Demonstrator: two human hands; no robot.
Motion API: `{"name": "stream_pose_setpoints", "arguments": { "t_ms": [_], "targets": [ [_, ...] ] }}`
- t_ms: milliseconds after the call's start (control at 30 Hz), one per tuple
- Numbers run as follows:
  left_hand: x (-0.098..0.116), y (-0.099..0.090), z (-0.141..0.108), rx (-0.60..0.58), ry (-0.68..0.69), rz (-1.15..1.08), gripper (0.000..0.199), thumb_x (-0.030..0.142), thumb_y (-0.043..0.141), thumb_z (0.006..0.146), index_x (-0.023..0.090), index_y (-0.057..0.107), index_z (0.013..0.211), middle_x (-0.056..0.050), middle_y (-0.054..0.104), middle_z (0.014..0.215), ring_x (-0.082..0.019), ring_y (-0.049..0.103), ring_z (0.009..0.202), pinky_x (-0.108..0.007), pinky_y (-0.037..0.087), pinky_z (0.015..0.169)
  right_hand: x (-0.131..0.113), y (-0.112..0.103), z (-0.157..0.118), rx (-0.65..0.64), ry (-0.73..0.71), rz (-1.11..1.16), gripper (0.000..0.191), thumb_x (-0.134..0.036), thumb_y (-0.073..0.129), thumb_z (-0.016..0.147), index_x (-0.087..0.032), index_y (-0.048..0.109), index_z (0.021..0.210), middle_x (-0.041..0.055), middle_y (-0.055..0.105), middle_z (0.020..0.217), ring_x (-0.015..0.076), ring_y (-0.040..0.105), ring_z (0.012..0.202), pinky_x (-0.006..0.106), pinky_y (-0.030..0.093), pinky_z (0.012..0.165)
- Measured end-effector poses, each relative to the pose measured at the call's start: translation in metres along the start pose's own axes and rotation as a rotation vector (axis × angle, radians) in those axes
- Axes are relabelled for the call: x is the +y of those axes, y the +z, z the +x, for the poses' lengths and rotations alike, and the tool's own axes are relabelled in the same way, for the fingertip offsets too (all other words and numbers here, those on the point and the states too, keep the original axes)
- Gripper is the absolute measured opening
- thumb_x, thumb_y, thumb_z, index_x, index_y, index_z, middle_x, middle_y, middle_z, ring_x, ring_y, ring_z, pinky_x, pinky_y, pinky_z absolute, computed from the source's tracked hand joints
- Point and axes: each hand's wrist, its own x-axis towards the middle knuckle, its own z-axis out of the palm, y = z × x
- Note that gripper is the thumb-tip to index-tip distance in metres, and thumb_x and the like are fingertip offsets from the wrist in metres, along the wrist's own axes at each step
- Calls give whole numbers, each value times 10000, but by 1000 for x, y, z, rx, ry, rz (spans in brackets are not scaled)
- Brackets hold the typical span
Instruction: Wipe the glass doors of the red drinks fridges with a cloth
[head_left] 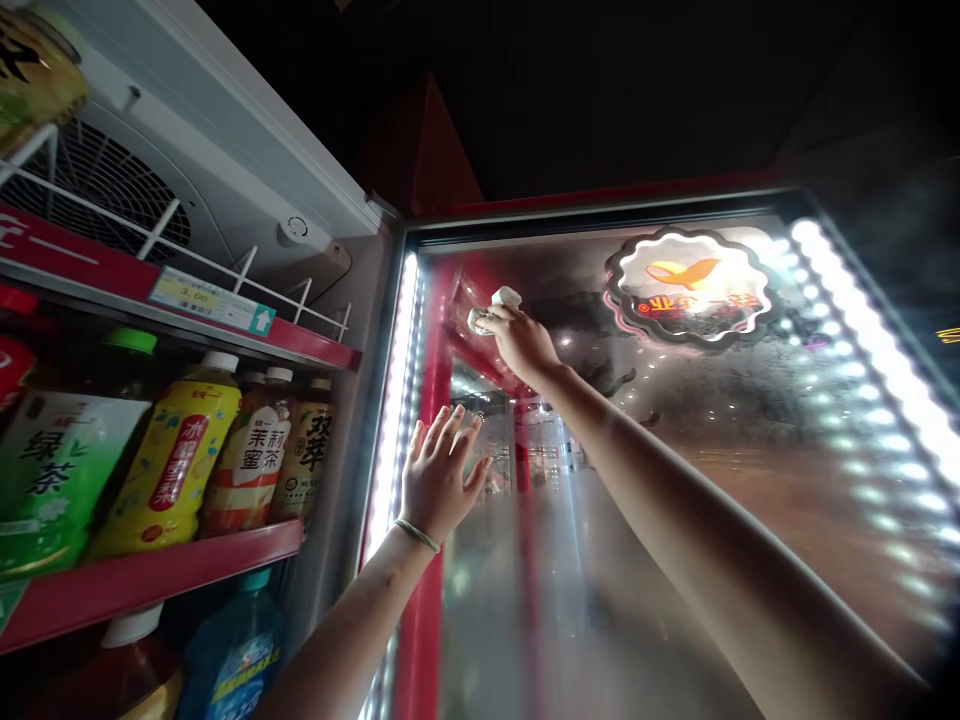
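Fogged glass fills the open fridge door (637,560) in front of me. High on its upper left part, my right hand (525,345) presses a crumpled white tissue (506,297) against the pane, fingers closed round it. Lower and to the left, my left hand (441,470) is raised with its fingers spread, at or close to the glass; whether the palm touches it I cannot tell. A thin green band (418,535) circles the left wrist. Around the right hand the glass looks clearer, while the lower pane is misted.
Drink bottles line the fridge shelves at left, including a green tea bottle (64,470) and a yellow bottle (172,455). A white wire rack rail (154,230) edges the upper shelf. Bright LED strips (877,350) run down the door's sides, near a glowing logo sign (690,288).
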Motion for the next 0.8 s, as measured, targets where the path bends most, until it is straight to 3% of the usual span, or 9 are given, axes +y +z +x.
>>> {"name": "stream_pose_setpoints", "arguments": {
  "t_ms": [200,333,500,667,800],
  "targets": [
    [-3,3,-14,25,-57,-14,489,380,589,1035,309,536,1516,-82,569,1598,-358,465,1537,-691,389,1253,-13,7,3,79,85,-49,509,-14,432,993,-222,761,1320,96,709,1443,272,659,1314,410,571,1065],
    [-3,6,-16,63,-119,-23,532,403,635,1006,313,528,1519,-89,575,1580,-382,418,1555,-666,423,1234,-17,11,5,12,15,-44,495,-40,440,1008,-248,752,1331,72,689,1475,265,665,1309,401,597,1027],
    [-4,8,-16,67,-96,13,516,421,617,1012,287,539,1504,-99,585,1560,-391,418,1545,-659,424,1228,-28,19,13,87,95,-73,488,-56,404,1030,-218,727,1358,104,705,1435,281,648,1331,420,562,1079],
    [-5,9,-16,82,-104,15,505,425,613,1015,283,556,1496,-93,593,1552,-387,431,1534,-654,418,1224,-33,25,17,-51,-52,-38,524,-47,374,1037,-227,673,1427,91,636,1534,266,590,1407,415,553,1085],
    [-5,9,-16,94,-104,1,501,404,627,1004,277,577,1486,-89,595,1555,-395,443,1523,-648,414,1220,-38,24,22,-27,39,-25,480,-107,355,1078,-212,669,1425,114,641,1515,273,588,1402,403,521,1101]
  ]
}}
